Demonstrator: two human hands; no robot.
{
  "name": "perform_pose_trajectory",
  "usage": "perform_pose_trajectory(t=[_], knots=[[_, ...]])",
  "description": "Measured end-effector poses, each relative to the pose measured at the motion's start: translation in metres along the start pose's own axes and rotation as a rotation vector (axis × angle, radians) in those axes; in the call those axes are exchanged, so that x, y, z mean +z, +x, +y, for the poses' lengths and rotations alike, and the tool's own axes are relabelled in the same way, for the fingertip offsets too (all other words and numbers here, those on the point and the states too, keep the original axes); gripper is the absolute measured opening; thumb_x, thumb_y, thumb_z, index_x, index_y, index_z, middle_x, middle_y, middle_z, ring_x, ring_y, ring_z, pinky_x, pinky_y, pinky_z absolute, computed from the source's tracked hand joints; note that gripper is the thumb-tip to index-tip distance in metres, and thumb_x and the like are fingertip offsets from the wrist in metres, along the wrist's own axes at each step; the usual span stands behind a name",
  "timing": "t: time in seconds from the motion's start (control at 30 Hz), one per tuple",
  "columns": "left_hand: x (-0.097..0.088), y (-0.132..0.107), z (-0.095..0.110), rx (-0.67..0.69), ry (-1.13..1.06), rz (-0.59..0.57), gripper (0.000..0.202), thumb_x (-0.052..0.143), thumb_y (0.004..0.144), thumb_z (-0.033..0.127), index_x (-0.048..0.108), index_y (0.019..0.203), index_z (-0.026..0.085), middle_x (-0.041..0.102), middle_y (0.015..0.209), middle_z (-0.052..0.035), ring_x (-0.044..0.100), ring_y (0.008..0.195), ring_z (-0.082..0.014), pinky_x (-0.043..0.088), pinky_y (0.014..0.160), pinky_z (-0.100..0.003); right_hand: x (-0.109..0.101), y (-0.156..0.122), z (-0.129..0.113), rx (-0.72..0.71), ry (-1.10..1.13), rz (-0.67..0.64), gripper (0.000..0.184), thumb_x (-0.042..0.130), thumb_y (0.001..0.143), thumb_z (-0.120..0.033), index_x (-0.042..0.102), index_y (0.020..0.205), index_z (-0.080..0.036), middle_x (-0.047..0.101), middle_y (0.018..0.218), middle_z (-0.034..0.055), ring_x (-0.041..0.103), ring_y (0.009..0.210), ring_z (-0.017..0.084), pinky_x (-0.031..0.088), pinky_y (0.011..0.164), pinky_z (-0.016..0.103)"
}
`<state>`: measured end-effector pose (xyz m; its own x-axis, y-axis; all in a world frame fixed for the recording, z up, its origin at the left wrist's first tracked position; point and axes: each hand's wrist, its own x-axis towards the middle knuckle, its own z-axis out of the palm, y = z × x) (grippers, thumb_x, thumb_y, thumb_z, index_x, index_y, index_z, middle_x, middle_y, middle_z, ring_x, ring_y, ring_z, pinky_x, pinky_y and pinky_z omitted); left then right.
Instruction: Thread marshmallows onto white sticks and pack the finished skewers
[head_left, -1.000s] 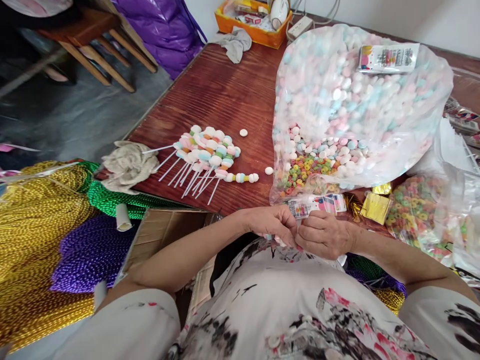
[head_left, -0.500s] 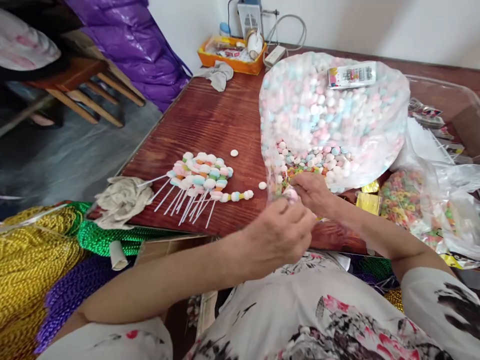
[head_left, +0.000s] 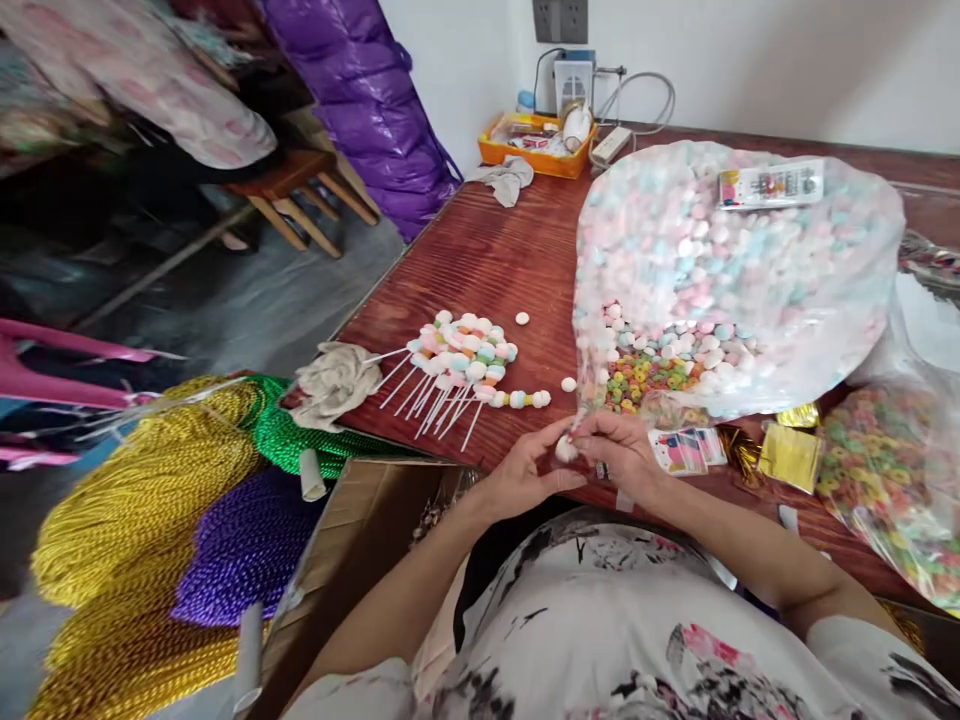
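Note:
In front of my body both hands meet at the table edge. My left hand curls its fingers and thumb around a small white marshmallow. From the other side my right hand pinches at the same piece; the fingers partly hide it. Just beyond them is a big clear bag of pink, blue and white marshmallows, with coloured candy rings at its mouth. To the left lies a pile of marshmallow skewers with white sticks. Two loose marshmallows, one of them a white one, rest between pile and bag.
At right are gold packets and a bag of candy rings. A crumpled cloth lies on the left corner. An orange tray stands at the back. Bead strands hang at lower left. A person sits on a wooden stool.
My view has shifted to the left. Both hands have come away from the bag mouth, back toward my body, and now meet around the white marshmallow.

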<state>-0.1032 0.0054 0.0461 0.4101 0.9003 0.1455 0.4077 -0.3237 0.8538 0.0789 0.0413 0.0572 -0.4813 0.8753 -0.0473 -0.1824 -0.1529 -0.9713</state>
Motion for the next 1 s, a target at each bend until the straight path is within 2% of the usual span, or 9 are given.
perform_pose_trajectory(t=[0.17,0.27,0.37,0.43,0.5,0.57,0.7,0.83,1.0], knots=[[-0.031,-0.069,-0.025,0.173,0.607,0.237,0.029,0.05,0.092,0.019,0.064,0.118,0.02,0.07,0.109,-0.0114,0.064,0.106,-0.0226,0.045,0.104,-0.048,0.057,0.005,0.038,0.391,0.099,-0.316,0.012,0.066,0.069,-0.025,0.059,0.065,-0.016,0.048,0.047,-0.0068,0.039,0.044,0.007,0.029,0.046,0.021],[-0.05,-0.115,-0.037,0.233,0.873,0.205,0.031,0.052,0.087,0.013,0.068,0.111,0.025,0.07,0.11,-0.0101,0.062,0.111,-0.0249,0.039,0.109,-0.054,0.087,0.001,0.068,0.614,0.015,-0.457,0.01,0.061,0.074,-0.02,0.056,0.065,-0.016,0.045,0.044,-0.0074,0.038,0.04,0.007,0.031,0.045,0.022],[-0.062,-0.16,-0.05,0.045,0.969,0.093,0.034,0.049,0.084,0.01,0.07,0.105,0.027,0.071,0.107,-0.0086,0.064,0.105,-0.0261,0.042,0.106,-0.053,0.095,0.0,0.073,0.274,-0.427,-0.607,0.009,0.059,0.082,-0.019,0.063,0.089,-0.015,0.063,0.069,-0.0002,0.055,0.06,0.012,0.041,0.057,0.024],[-0.068,-0.184,-0.056,-0.277,1.064,0.015,0.035,0.048,0.081,0.009,0.071,0.103,0.024,0.072,0.1,-0.0102,0.066,0.097,-0.0291,0.048,0.095,-0.054,0.085,0.007,0.06,-0.09,-0.846,-0.673,0.029,0.057,0.087,-0.023,0.059,0.115,-0.018,0.067,0.098,0.0078,0.061,0.08,0.017,0.043,0.064,0.027],[-0.069,-0.194,-0.055,-0.609,1.122,-0.046,0.028,0.049,0.079,0.01,0.072,0.092,0.019,0.071,0.086,-0.0116,0.066,0.083,-0.0313,0.052,0.077,-0.051,0.069,0.022,0.037,-0.274,-1.149,-0.664,0.031,0.051,0.09,-0.022,0.058,0.12,-0.017,0.064,0.108,0.0117,0.06,0.088,0.02,0.042,0.065,0.029],[-0.062,-0.181,-0.047,-0.694,1.049,-0.082,0.022,0.048,0.081,0.013,0.07,0.082,0.017,0.068,0.076,-0.0097,0.065,0.074,-0.0287,0.052,0.067,-0.044,0.05,0.043,0.012,-0.281,-1.348,-0.594,0.022,0.047,0.091,-0.018,0.063,0.105,-0.016,0.064,0.101,0.0102,0.059,0.085,0.019,0.04,0.065,0.028],[-0.01,-0.093,-0.014,-0.088,0.628,-0.074,0.025,0.043,0.093,0.017,0.067,0.098,0.018,0.068,0.096,-0.0085,0.062,0.09,-0.0197,0.052,0.082,-0.033,0.01,0.084,-0.027,-0.184,-1.496,-0.336,0.024,0.045,0.088,-0.011,0.067,0.096,-0.012,0.066,0.096,0.012,0.059,0.082,0.019,0.038,0.068,0.028],[0.073,0.009,0.023,0.328,0.606,-0.204,0.021,0.046,0.091,0.013,0.066,0.087,0.013,0.065,0.09,-0.0108,0.059,0.088,-0.0217,0.051,0.078,-0.034,-0.03,0.096,-0.044,-0.195,-1.196,-0.235,0.024,0.047,0.085,-0.012,0.071,0.086,-0.011,0.066,0.077,0.0037,0.056,0.073,0.014,0.038,0.07,0.025],[0.135,0.056,0.038,0.207,0.929,-0.22,0.026,0.048,0.087,0.007,0.068,0.103,0.003,0.064,0.104,-0.0231,0.06,0.095,-0.0316,0.049,0.072,-0.044,-0.041,0.078,-0.043,-0.125,-1.149,-0.341,0.024,0.048,0.083,-0.011,0.072,0.08,-0.011,0.064,0.068,0.0007,0.054,0.065,0.012,0.037,0.066,0.024]])
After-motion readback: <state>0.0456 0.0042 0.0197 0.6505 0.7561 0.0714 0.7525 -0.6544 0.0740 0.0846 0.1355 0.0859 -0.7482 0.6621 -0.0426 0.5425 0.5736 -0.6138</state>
